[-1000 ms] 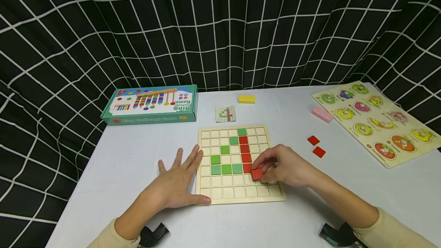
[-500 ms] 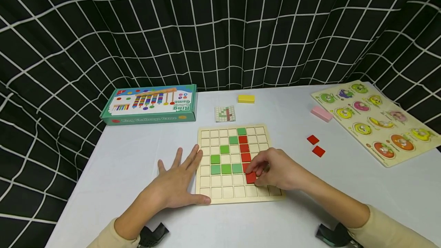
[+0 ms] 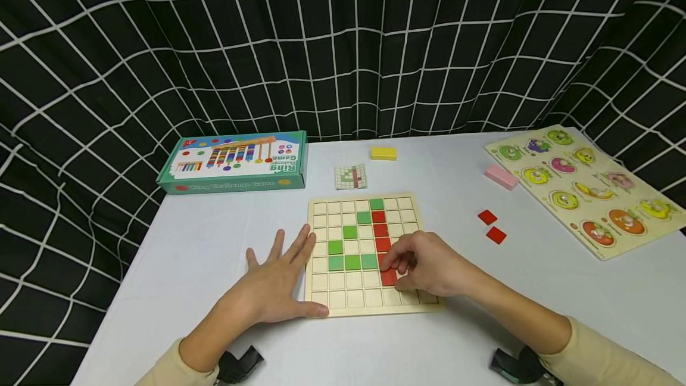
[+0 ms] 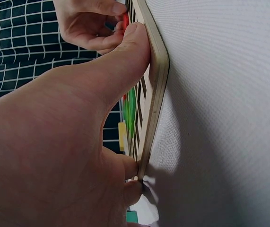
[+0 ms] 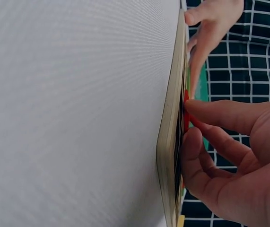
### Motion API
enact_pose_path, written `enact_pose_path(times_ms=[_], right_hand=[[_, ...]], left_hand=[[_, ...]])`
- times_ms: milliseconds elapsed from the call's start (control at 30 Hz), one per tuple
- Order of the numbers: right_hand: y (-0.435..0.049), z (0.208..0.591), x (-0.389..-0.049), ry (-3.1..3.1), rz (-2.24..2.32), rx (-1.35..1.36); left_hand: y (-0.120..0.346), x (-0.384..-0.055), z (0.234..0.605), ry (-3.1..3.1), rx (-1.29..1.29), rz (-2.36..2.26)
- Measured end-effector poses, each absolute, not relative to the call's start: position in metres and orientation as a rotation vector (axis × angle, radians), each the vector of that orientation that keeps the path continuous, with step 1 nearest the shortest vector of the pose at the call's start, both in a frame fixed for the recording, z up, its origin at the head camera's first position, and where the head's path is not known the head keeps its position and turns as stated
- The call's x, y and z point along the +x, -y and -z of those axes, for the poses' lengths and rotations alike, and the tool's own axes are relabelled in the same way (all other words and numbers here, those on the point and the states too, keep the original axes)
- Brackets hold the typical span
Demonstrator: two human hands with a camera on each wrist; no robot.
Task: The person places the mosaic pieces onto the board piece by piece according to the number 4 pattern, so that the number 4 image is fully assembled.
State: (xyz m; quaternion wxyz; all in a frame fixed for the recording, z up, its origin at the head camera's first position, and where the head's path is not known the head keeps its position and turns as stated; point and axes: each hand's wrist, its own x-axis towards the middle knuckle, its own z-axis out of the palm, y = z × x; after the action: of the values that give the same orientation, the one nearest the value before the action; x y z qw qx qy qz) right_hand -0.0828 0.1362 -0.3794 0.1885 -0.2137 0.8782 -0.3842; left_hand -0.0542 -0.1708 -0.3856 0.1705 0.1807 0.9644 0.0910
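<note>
A wooden grid board (image 3: 337, 301) lies flat on the table, with several green tiles (image 3: 350, 232) and a column of red tiles (image 3: 380, 230) in its squares. My right hand (image 3: 429, 261) pinches a red tile (image 3: 388, 278) between thumb and fingers at the lower end of that column. The right wrist view has this red tile (image 5: 187, 111) low against the board, partly covered by the fingertips. My left hand (image 3: 273, 285) rests with spread fingers at the board's left edge, its thumb (image 4: 134, 42) on the near left corner.
Two loose red tiles (image 3: 492, 226) lie right of the board. Behind it are a small pattern card (image 3: 351, 177) and a yellow block (image 3: 383, 153). A game box (image 3: 236, 165) stands back left. A pink block (image 3: 501, 177) touches a fruit puzzle board (image 3: 584, 189) at right.
My right hand has moved left with the red tile, which went from tilted beside the red column to lying flat at its lower end. The left hand has stayed put.
</note>
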Motion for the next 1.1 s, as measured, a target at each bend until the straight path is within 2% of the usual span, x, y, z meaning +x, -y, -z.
enact_pose_path(times_ms=[467, 1100], right_hand=[[-0.152, 0.374, -0.087, -2.489, 1.105, -0.627], [-0.234, 0.366, -0.11, -2.704, 1.01, -0.463]], left_hand=[[0.17, -0.055, 0.387, -2.742, 0.511, -0.258], [0.17, -0.054, 0.385, -2.738, 0.503, -0.258]])
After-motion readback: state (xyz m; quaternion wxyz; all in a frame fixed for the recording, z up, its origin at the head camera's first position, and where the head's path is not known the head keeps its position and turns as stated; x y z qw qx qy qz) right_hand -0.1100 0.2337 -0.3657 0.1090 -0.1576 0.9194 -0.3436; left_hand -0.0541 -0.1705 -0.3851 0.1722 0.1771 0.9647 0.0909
